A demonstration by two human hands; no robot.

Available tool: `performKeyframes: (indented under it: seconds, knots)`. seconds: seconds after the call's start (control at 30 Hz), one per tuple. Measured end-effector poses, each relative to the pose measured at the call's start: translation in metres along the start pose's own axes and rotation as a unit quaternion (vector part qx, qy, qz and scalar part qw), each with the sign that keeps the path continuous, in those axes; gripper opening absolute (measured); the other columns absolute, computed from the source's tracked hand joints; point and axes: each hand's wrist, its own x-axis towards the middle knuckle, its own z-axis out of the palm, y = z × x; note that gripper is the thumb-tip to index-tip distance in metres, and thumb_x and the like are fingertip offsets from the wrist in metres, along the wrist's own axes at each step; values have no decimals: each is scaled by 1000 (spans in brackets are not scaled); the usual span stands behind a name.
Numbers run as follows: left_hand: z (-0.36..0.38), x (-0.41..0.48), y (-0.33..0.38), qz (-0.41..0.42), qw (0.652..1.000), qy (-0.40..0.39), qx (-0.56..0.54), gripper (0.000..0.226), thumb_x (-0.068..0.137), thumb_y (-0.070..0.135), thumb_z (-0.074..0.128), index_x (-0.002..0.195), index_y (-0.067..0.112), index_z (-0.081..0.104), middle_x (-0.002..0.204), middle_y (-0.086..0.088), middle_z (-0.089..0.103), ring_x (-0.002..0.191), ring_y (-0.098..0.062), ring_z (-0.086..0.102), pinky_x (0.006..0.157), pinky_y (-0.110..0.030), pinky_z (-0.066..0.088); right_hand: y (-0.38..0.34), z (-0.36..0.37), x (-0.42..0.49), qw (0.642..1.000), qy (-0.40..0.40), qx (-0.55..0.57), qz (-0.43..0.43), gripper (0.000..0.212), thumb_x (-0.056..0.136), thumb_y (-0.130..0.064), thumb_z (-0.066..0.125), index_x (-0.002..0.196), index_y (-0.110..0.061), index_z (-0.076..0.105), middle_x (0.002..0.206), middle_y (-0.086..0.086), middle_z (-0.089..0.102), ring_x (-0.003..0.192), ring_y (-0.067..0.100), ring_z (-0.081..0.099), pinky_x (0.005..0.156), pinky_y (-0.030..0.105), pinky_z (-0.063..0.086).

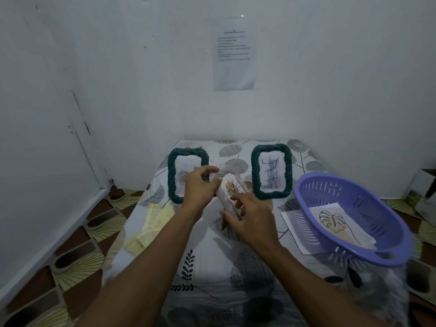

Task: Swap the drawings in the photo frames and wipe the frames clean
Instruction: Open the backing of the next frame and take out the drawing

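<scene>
Both hands grip the pale twisted-rope photo frame (227,173), held tilted above the leaf-print cloth-covered surface (188,267). My left hand (200,185) curls round its upper edge and my right hand (250,215) pinches the lower end. Its brown plant sketch (233,188) faces up. It sits between two upright dark green woven frames, left (171,178) and right (256,171). A yellow checked cloth (151,223) lies at left. A purple slotted plastic basket (368,208) at right holds a leaf drawing (335,223).

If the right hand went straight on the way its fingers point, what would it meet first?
The plant drawing, whose lower edge the right hand seems to be pinching; behind it the left hand, then probably the left green frame, though depth is unclear.
</scene>
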Motion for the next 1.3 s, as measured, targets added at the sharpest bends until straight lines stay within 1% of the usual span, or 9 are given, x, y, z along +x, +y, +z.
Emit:
performKeyframes:
  seconds: [0.13, 0.27, 0.4, 0.5, 0.6, 0.73, 0.9, 1.03, 1.3]
  knots:
    - [2, -9, 9, 5, 998, -47, -39, 26, 88, 15, 67, 114, 15, 66, 104, -4, 62, 76, -12, 66, 63, -22, 56, 0, -3, -1, 999, 21, 23, 16, 27, 85, -36, 65, 109, -22, 65, 93, -5, 66, 72, 7, 59, 63, 23, 54]
    - [4, -7, -3, 36, 993, -105, 34, 54, 87, 23, 68, 137, 23, 48, 118, 0, 61, 110, -15, 58, 95, -30, 47, 3, -12, 5, 972, 109, 137, 157, 10, 88, -23, 65, 96, -21, 70, 81, -8, 66, 68, 2, 59, 55, 7, 41]
    - [9, -26, -36, 17, 981, -60, 185, 89, 79, 35, 76, 149, 19, 24, 149, -5, 33, 136, -23, 31, 111, -38, 31, 10, -12, 13, 883, 149, 297, 331, 6, 90, -25, 63, 89, -22, 68, 86, -7, 68, 80, 9, 63, 66, 23, 48]
    - [11, -39, -53, -86, 987, -98, 91, 109, 72, 38, 81, 152, 19, 11, 158, -5, 20, 141, -26, 28, 114, -46, 29, 23, -10, 9, 855, 148, 327, 374, 8, 91, -23, 61, 91, -19, 68, 89, -1, 69, 78, 11, 61, 69, 30, 49]
    - [8, -40, -58, -132, 982, -132, 9, 119, 62, 43, 86, 152, 27, 10, 154, -4, 30, 131, -28, 43, 105, -51, 42, 36, -10, -1, 847, 113, 365, 371, 8, 91, -17, 61, 94, -20, 68, 95, 3, 70, 89, 19, 64, 80, 37, 53]
    - [7, -37, -53, -109, 988, -101, -31, 90, 72, 38, 81, 145, 25, 31, 135, -3, 51, 116, -21, 56, 96, -44, 50, 46, -14, -12, 849, 23, 403, 341, 28, 94, -10, 54, 107, -33, 65, 97, 4, 71, 89, 22, 68, 76, 42, 58]
    - [15, -42, -56, -71, 996, -36, -40, 35, 90, 36, 61, 120, 38, 43, 111, -6, 65, 95, -20, 66, 80, -41, 57, 51, -12, -19, 926, 2, 255, 278, 40, 93, -13, 50, 127, -33, 55, 73, 12, 63, 58, 17, 51, 52, 32, 44]
    - [18, -47, -55, -18, 999, 20, 21, 24, 91, 35, 59, 112, 33, 48, 91, -6, 67, 82, -19, 64, 65, -33, 50, 49, -10, -19, 962, 8, 172, 210, 47, 95, -19, 48, 137, -40, 44, 54, 5, 53, 44, 12, 42, 47, 30, 37]
    - [21, -53, -56, 41, 995, 49, 80, 26, 96, 21, 55, 119, 11, 63, 109, 5, 60, 101, -11, 56, 85, -23, 42, 51, -2, -19, 971, 15, 145, 189, 43, 101, -25, 40, 142, -35, 41, 51, 1, 46, 44, 11, 36, 46, 26, 33]
